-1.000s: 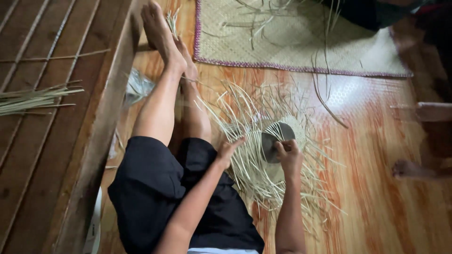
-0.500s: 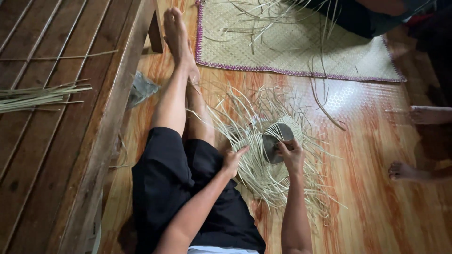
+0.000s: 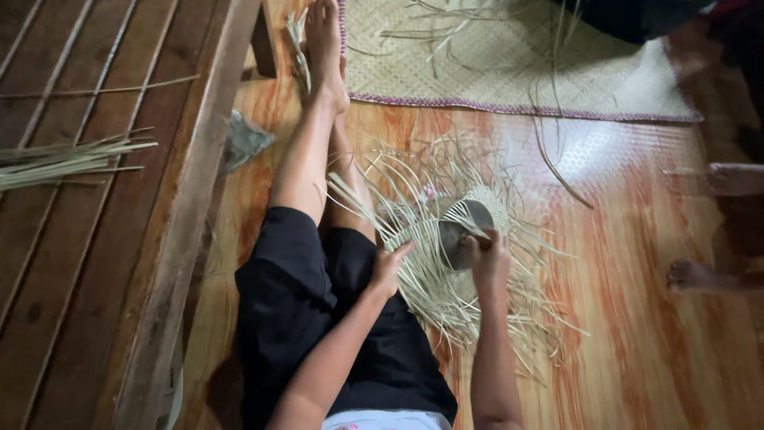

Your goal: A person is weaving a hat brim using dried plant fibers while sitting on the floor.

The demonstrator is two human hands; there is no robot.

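Observation:
I sit on the floor with both legs stretched out. A round piece of pale straw weaving point(image 3: 446, 295) with loose strands sticking out all around lies beside my right thigh. My left hand point(image 3: 388, 267) rests on its near left edge, fingers curled on the strands. My right hand point(image 3: 487, 256) presses on a dark round form point(image 3: 455, 231) at the weaving's centre, gripping strands against it.
A low dark wooden platform point(image 3: 119, 239) runs along the left, with a bundle of straw strips point(image 3: 56, 163) on it. A woven mat point(image 3: 509, 56) with scattered strands lies ahead. Another person's foot point(image 3: 700, 275) is at the right edge. The floor is glossy orange wood.
The view has shifted slightly, so my legs sit further right in frame. Both hands stay on the weaving, the left now touching its edge.

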